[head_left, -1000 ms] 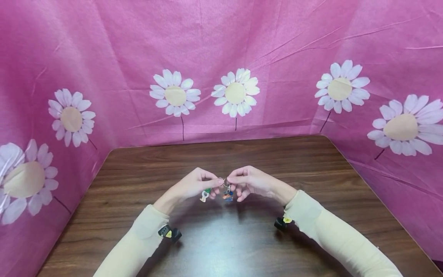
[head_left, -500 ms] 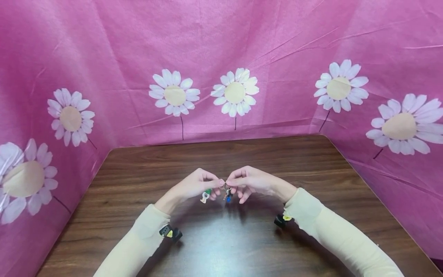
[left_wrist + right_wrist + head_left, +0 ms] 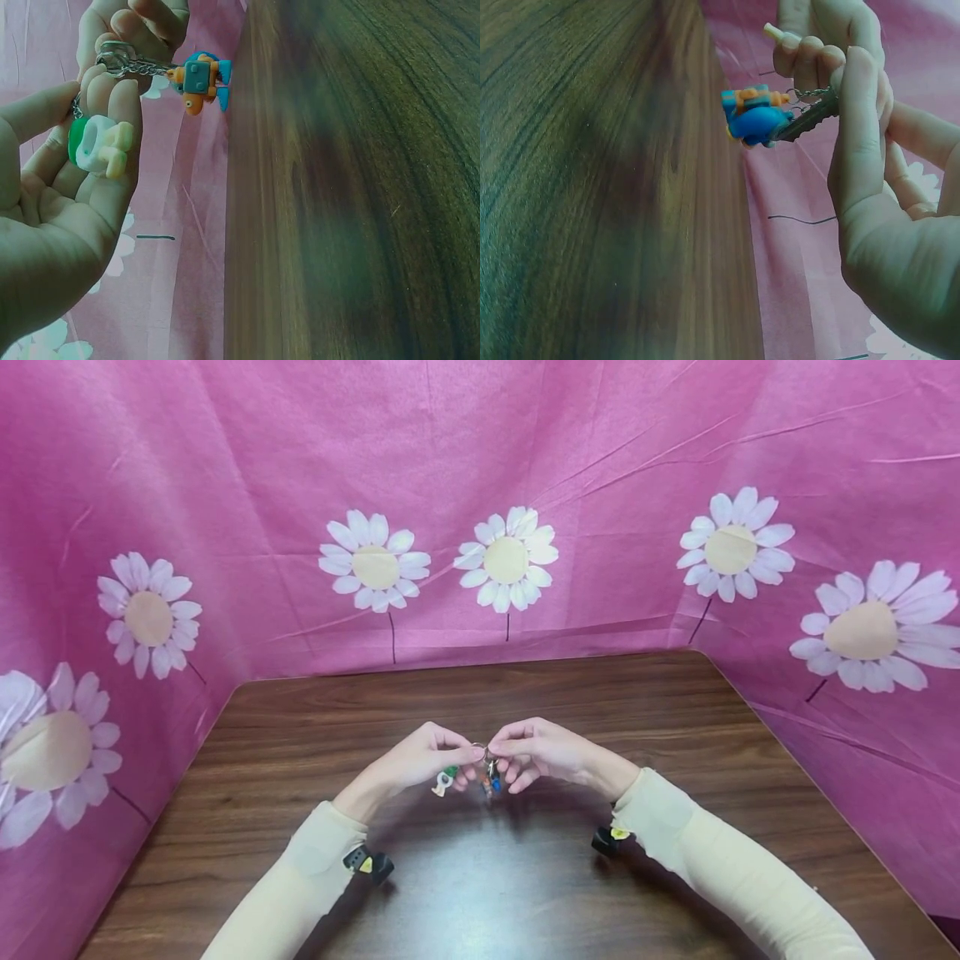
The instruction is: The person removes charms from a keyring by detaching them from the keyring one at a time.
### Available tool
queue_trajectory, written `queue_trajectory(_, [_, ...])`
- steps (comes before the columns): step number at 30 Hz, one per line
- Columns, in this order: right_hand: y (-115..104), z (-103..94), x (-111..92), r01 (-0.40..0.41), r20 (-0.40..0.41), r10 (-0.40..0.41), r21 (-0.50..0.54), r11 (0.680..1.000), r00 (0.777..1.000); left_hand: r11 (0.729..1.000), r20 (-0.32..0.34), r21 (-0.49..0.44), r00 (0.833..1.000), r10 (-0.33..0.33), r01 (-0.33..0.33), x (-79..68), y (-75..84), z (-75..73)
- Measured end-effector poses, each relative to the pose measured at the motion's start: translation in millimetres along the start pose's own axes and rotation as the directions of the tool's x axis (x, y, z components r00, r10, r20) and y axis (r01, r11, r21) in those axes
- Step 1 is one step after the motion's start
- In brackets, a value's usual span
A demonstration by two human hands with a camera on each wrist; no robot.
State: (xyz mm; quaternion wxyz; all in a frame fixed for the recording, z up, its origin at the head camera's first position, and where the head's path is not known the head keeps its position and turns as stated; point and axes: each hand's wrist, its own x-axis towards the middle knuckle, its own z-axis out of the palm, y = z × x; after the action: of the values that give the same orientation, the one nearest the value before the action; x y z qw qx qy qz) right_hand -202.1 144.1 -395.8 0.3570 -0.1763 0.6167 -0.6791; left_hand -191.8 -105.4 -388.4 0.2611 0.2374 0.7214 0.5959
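Note:
Both hands are raised above the table and meet at a metal key ring (image 3: 480,747). My left hand (image 3: 426,763) pinches its left side between thumb and index finger. From that grip hangs a small green-and-white figure charm (image 3: 96,145) with yellowish feet, on a short chain against my left fingers. My right hand (image 3: 553,755) pinches the other side of the ring, its remaining fingers loosely curled. Below the ring dangle an orange-and-teal robot charm (image 3: 196,78) on a chain, a blue charm (image 3: 759,124) and a dark toothed key (image 3: 808,118). The fingertips partly hide the ring.
A brown wood-grain table (image 3: 480,877) lies under the hands. Pink cloth (image 3: 255,460) with white daisies encloses it at the back and both sides. A dark wrist camera (image 3: 372,865) is strapped at the left sleeve, another wrist camera (image 3: 606,841) at the right.
The charms and key below the ring have swung and turned. Both hands stay in nearly the same place, with the ring shifting slightly between the fingertips.

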Motion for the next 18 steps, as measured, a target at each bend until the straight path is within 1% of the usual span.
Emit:
queue_trajectory(3, [0.9,-0.7,0.0,0.012,-0.015,-0.012,0.025,1.0,1.0,1.0,0.003,0.0,1.0,-0.003,0.003,-0.3,0.2,-0.2])
queue_trajectory(5, [0.9,-1.0,-0.3,0.015,-0.01,-0.015,0.028,1.0,1.0,1.0,0.005,0.0,1.0,0.001,-0.001,-0.3,-0.1,-0.1])
queue_trajectory(8, [-0.2,-2.7,-1.2,0.01,0.03,-0.01,-0.011,1.0,1.0,1.0,0.009,0.002,1.0,0.01,-0.01,0.2,-1.2,0.1])
queue_trajectory(11, [-3.0,-4.2,-2.6,-0.014,0.062,0.018,-0.068,0.998,0.998,1.0,0.01,0.015,1.0,0.009,-0.009,1.0,-2.6,0.3])
queue_trajectory(15, [-6.1,-5.2,-2.9,-0.048,0.073,0.059,-0.138,0.989,0.996,0.999,0.016,0.047,1.0,0.005,-0.006,2.7,-3.8,1.0])
queue_trajectory(18, [-7.1,-5.1,-2.1,-0.048,0.086,0.064,-0.178,0.983,0.994,0.999,0.022,0.049,1.0,0.003,-0.004,3.2,-3.9,1.7])
